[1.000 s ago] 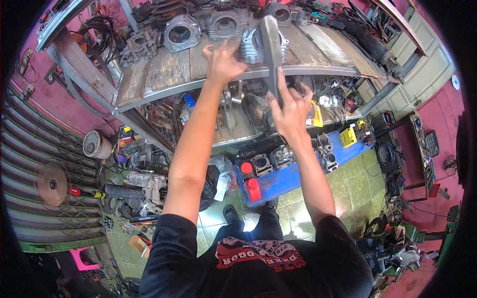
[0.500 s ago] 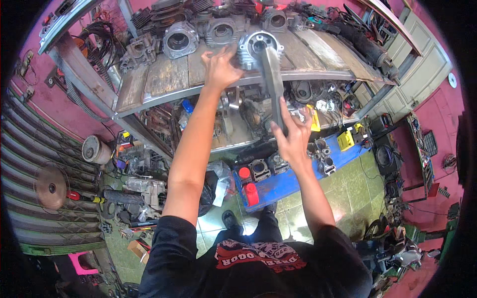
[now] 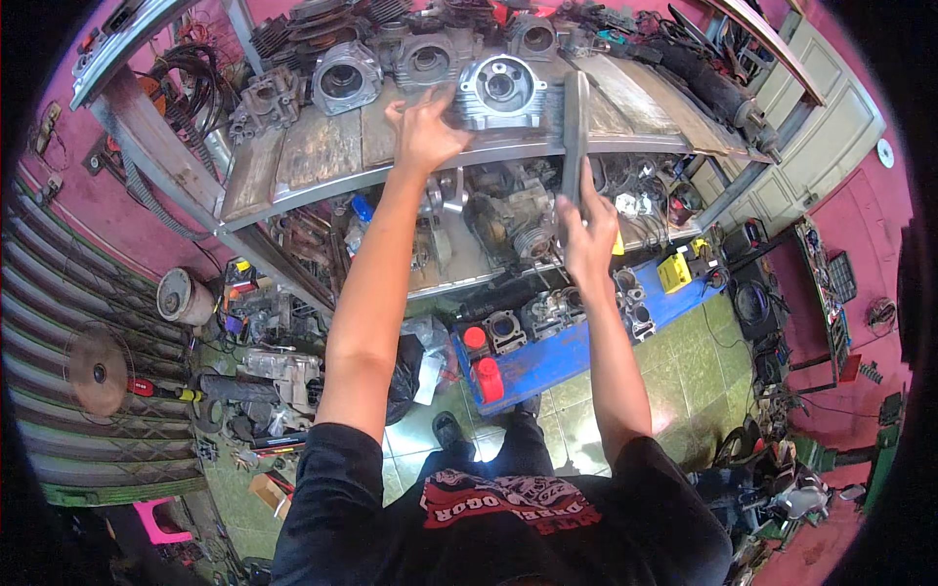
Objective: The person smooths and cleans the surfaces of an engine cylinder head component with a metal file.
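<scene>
A bright metal engine cylinder head (image 3: 502,93) stands on the wooden shelf top (image 3: 322,156), its round opening and ports facing me. My left hand (image 3: 427,137) is at its left side with fingers apart and bent, gripping nothing. The thumb lies close to the part's lower left edge; I cannot tell if it touches. In my right hand (image 3: 589,239) is a long flat grey tool (image 3: 576,127), held by its lower end and pointing up. Its upper end is to the right of the cylinder head, apart from it, and blurred on one side.
Greyer engine castings (image 3: 347,76) line the shelf behind and to the left. A metal rail (image 3: 322,188) edges the shelf front, with engine parts stored below. Lower down, a blue bench (image 3: 547,361) carries red bottles (image 3: 488,379), cylinder blocks and a yellow box (image 3: 674,274).
The grey tool has swung right, off the face of the cylinder head, uncovering its opening. My right hand moved slightly right with it. My left hand has stayed nearly in place.
</scene>
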Action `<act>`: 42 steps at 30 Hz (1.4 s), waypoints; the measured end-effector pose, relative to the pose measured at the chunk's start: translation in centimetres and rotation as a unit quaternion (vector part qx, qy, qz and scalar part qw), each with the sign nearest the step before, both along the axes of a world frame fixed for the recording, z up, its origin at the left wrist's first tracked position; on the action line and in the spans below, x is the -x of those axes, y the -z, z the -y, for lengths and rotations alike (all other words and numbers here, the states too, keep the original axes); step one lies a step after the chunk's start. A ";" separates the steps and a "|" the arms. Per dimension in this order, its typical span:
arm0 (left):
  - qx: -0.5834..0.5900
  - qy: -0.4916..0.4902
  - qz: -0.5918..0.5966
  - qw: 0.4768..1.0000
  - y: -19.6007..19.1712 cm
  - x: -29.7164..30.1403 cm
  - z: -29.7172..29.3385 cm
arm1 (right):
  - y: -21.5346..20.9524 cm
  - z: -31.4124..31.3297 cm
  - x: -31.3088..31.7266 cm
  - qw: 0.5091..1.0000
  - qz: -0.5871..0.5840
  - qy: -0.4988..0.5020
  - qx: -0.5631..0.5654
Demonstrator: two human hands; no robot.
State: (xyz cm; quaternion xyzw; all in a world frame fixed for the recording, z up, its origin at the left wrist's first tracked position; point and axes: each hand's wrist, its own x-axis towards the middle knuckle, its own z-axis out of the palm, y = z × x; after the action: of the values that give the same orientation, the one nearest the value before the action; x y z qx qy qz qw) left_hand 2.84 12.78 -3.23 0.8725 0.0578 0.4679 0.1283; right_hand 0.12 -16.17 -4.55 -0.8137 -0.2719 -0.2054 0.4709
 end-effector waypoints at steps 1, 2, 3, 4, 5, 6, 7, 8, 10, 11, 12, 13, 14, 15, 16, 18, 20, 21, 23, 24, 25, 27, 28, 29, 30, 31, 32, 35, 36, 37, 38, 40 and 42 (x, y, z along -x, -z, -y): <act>0.000 0.000 0.000 1.000 0.1 -0.1 0.0 | -0.4 -0.4 -0.5 0.998 -0.054 -0.011 -0.013; 0.009 0.001 -0.011 1.000 0.2 -0.1 0.1 | 0.3 -0.3 -0.5 0.998 -0.055 -0.009 -0.013; 0.017 0.000 -0.021 1.000 0.2 0.0 -0.1 | 1.4 -0.4 -0.3 0.999 -0.045 -0.019 -0.022; 0.015 -0.002 -0.021 1.000 0.3 0.2 -0.3 | 2.3 -0.3 -0.1 0.998 -0.035 -0.029 -0.031; 0.005 0.006 -0.017 1.000 0.4 0.4 -0.4 | 2.4 -0.1 0.5 0.998 -0.034 -0.033 -0.033; -0.005 0.014 -0.012 1.000 0.5 0.6 -0.6 | 2.5 0.3 1.0 0.999 0.038 -0.020 -0.006; -0.007 0.010 -0.012 1.000 0.4 0.5 -0.9 | 2.3 0.3 1.3 0.994 0.111 -0.006 0.020; -0.005 0.019 -0.004 1.000 0.3 0.2 -0.3 | 1.5 0.2 1.1 0.984 0.171 -0.003 0.041; -0.012 0.019 0.004 1.000 0.4 0.2 -0.4 | -1.4 -1.5 1.0 0.974 0.217 -0.016 0.067; -0.012 0.021 0.003 1.000 0.4 0.2 -0.2 | -2.2 -2.5 0.7 0.968 0.238 -0.013 0.081; -0.005 0.023 0.002 1.000 0.3 0.1 0.0 | -2.2 -3.3 0.1 0.961 0.254 0.008 0.104; 0.001 0.025 0.001 1.000 0.2 0.0 0.3 | -1.9 -3.6 -0.1 0.960 0.259 0.012 0.109; 0.007 0.009 -0.011 1.000 0.3 0.5 -0.7 | -1.6 -4.2 0.8 0.961 0.247 0.000 0.129; 0.006 0.009 -0.009 1.000 0.2 0.5 -0.7 | -1.2 -3.9 1.6 0.960 0.237 -0.005 0.152; 0.015 0.008 -0.011 1.000 0.2 0.6 -0.6 | -0.1 -3.7 2.1 0.962 0.242 -0.032 0.118; 0.031 0.016 -0.021 0.999 0.4 0.5 0.2 | -0.2 -3.1 2.7 0.963 0.239 -0.050 0.111; 0.012 0.024 -0.008 1.000 0.1 0.7 -0.4 | -1.3 -4.0 1.9 0.965 0.244 -0.043 0.085; -0.007 0.035 0.007 0.999 0.0 0.5 -0.4 | -2.4 -4.7 0.9 0.962 0.260 -0.028 0.077; -0.001 0.037 0.011 0.999 0.2 0.4 0.0 | -3.7 -5.1 0.6 0.966 0.245 -0.014 0.083; 0.003 0.038 0.015 0.999 0.2 0.4 0.2 | -3.9 -5.1 0.5 0.964 0.237 0.010 0.122; 0.007 0.039 0.019 0.999 0.1 0.4 0.4 | -4.0 -5.1 0.4 0.959 0.229 0.035 0.161; -0.010 0.036 0.021 0.999 0.6 0.8 -0.4 | -3.1 -4.5 2.1 0.966 0.221 0.001 0.137; -0.026 0.036 0.024 0.999 0.8 1.0 -0.9 | -3.4 -4.2 2.7 0.971 0.200 -0.013 0.131; -0.025 0.036 0.024 0.999 0.5 1.0 -0.7 | -4.1 -3.5 3.1 0.975 0.177 -0.022 0.130; -0.033 0.037 0.023 0.999 0.4 0.9 -0.2 | -5.3 -3.2 3.1 0.976 0.168 -0.008 0.141; -0.040 0.038 0.021 0.998 0.4 0.8 0.3 | -6.4 -3.3 2.8 0.976 0.158 0.005 0.152; -0.052 0.047 0.030 0.997 0.3 0.5 0.2 | -7.3 -3.8 2.2 0.971 0.164 0.024 0.173; -0.077 0.032 0.050 0.995 1.2 0.4 -0.3 | -7.3 -3.8 2.2 0.971 0.173 0.034 0.164; -0.079 0.027 0.049 0.995 1.3 0.7 -0.7 | -8.2 -3.2 3.4 0.973 0.111 0.014 0.201; -0.087 0.028 0.046 0.995 1.6 1.1 -1.1 | -9.0 -3.0 3.9 0.974 0.111 0.008 0.199; -0.093 0.037 0.045 0.994 1.6 1.1 -0.7 | -9.7 -2.4 4.2 0.976 0.102 -0.001 0.191; -0.105 0.044 0.048 0.992 1.5 0.8 -0.3 | -10.5 -2.6 3.3 0.976 0.146 0.003 0.164; -0.110 0.034 0.047 0.992 1.3 0.4 0.4 | -12.2 -4.1 1.5 0.972 0.123 0.014 0.199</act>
State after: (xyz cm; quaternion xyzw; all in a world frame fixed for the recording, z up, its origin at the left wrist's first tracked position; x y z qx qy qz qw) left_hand 2.44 12.38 -4.54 0.8597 -0.0294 0.5075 0.0498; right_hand -1.36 -12.07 7.64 -0.8635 -0.3515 -0.2522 0.2595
